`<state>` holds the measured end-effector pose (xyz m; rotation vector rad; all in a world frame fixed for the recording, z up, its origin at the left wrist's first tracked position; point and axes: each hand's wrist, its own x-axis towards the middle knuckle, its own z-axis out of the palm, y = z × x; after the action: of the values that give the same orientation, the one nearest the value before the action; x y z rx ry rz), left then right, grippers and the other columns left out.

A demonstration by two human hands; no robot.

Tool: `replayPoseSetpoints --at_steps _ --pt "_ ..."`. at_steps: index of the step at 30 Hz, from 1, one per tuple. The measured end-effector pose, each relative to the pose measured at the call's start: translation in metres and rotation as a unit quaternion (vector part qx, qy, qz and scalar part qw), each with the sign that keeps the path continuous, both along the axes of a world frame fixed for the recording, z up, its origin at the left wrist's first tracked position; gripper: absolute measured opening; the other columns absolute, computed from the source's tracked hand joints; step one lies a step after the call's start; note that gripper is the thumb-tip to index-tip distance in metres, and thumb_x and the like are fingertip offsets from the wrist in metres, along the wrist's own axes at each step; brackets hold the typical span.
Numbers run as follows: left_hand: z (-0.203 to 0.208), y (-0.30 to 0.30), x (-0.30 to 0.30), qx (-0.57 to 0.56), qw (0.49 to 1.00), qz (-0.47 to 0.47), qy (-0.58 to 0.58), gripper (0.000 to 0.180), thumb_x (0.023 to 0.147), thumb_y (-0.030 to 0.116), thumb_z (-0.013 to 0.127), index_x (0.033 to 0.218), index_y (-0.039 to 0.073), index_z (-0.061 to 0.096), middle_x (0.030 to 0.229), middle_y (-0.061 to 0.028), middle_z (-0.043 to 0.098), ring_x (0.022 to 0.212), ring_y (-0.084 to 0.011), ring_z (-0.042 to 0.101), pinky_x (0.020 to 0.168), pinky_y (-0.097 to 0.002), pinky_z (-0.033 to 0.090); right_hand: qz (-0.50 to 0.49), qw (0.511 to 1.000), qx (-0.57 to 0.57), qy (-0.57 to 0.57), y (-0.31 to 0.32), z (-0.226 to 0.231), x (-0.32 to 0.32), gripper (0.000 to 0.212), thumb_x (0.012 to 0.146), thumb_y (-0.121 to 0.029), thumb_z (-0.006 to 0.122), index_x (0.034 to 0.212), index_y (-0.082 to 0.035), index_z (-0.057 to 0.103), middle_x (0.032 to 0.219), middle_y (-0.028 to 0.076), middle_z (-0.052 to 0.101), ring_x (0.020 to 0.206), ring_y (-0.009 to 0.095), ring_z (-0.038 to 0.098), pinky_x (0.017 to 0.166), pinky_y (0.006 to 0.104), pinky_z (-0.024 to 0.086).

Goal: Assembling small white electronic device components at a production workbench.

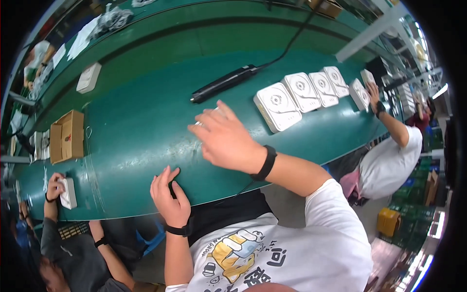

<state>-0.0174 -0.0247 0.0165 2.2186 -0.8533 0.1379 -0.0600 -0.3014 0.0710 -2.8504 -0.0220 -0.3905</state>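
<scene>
Pale glare on the green tabletop (146, 152), fisheye curvature (black corners) at the rim.

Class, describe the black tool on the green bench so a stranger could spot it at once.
Over the long green workbench, find the wearer's right hand. Just beyond it, left of the four white devices in a row, lies a slim black tool; unlike those squarish devices, it is dark, stick-shaped and trails a cord.

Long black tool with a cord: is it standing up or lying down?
Lying down: the tool stretches lengthwise across the green tabletop.
</scene>
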Motion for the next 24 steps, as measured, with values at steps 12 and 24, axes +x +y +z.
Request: replayPoseSetpoints --at_steps 12,24 --pt "-0.006 0.010 0.002 0.002 1.000 0.000 -0.024 0.039 0.107 0.002 0.067 0.144 0.006 0.076 0.136 -0.0107 0.086 0.146 -0.0402 0.070 0.134 -0.0637 0.044 -0.154 0.986 -0.049 0.033 -0.075 0.003 -0.029 0.050 0.089 -0.010 0.084 0.140 -0.011 0.081 0.138 0.011 0.076 0.141 0.035 0.068 0.141 0.0718 0.035" --pt "0.003 0.004 -0.003 -0.062 0.998 0.028 -0.008 0.023 0.098 0.004 0.080 0.120 0.009 0.083 0.124 -0.0104 0.087 0.135 -0.0386 0.078 0.127 -0.0623 0.052 0.091 0.909 0.403 0.049 0.076 -0.043 0.033 0.011 0.097 -0.005 0.077 0.108 -0.007 0.080 0.072 0.003 0.062 0.063 0.015 0.060 0.063 0.0355 0.049"
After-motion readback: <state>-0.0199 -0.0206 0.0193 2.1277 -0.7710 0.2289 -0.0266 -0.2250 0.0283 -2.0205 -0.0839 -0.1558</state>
